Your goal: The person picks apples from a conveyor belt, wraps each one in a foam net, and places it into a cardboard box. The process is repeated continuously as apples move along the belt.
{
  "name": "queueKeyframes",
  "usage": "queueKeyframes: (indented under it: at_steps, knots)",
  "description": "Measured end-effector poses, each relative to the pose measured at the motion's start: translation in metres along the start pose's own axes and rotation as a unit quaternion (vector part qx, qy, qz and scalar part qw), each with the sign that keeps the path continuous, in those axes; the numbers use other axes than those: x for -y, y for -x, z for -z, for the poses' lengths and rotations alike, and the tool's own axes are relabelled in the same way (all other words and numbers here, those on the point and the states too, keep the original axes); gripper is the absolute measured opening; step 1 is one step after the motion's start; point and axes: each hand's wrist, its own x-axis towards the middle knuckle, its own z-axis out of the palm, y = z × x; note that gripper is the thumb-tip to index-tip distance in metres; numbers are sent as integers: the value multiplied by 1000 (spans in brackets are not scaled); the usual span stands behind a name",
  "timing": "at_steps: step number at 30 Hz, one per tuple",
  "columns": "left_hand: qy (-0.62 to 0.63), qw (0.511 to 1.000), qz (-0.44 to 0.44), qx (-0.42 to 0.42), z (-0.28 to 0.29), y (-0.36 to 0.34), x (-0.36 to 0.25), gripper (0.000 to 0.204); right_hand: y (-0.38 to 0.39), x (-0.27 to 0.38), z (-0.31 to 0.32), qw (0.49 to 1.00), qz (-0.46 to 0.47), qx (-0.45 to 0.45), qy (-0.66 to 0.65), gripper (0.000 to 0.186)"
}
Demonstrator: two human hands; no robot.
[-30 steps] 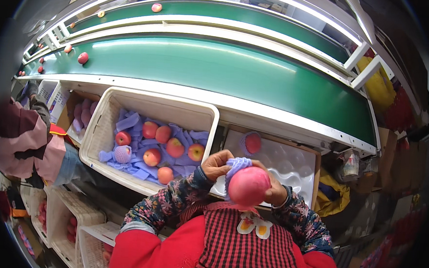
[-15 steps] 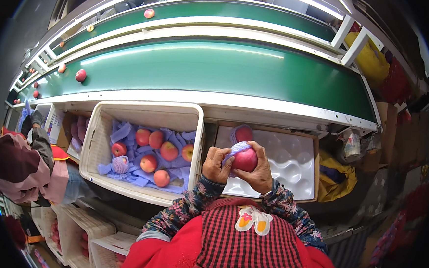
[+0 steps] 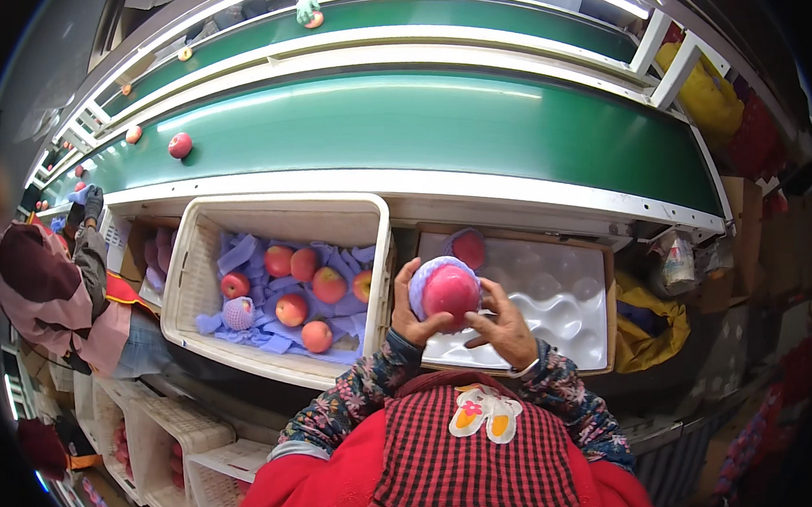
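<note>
Above the near side of a packing box, both my hands are around a large red apple [image 3: 450, 292] with a lilac foam net [image 3: 420, 275] around its upper and left side. My left hand [image 3: 409, 311] grips it from the left, thumb below. My right hand [image 3: 510, 330] is at its right side, thumb and fingers bent around the edge. Just beyond, another netted apple [image 3: 469, 248] rests at the far-left corner of the white moulded tray [image 3: 561, 305] in that box. The tray's other visible hollows hold nothing.
Left of the box stands a white crate [image 3: 269, 361] with several loose apples, one netted apple [image 3: 238, 314] and lilac foam nets. A green conveyor belt [image 3: 386, 122] runs beyond, carrying apples [image 3: 180, 145] at its left. A co-worker [image 3: 60, 288] stands at left. A yellow bag [image 3: 652, 334] lies right.
The held apple has turned and shifted slightly left, with the net now spread around its upper left. My right hand has loosened its fingers. A gloved hand now touches an apple on the far belt.
</note>
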Motion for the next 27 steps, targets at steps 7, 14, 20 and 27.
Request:
queueKeyframes:
  at_steps: [7, 14, 20, 27]
  knots:
    - [230, 956, 176, 43, -10, 7, 21, 69, -10, -4, 1, 991, 125, 4, -46, 61]
    - [59, 948, 307, -58, -10, 26, 70, 85, -10, -65, 0, 986, 136, -101, -6, 69]
    - [-163, 928, 328, 65, 13, 17, 52, 84, 7, -69, 29, 943, 182, 42, 276, 93]
    - [-179, 908, 320, 201, -12, 20, 56, 115, -24, -62, 40, 751, 347, 208, 521, 79]
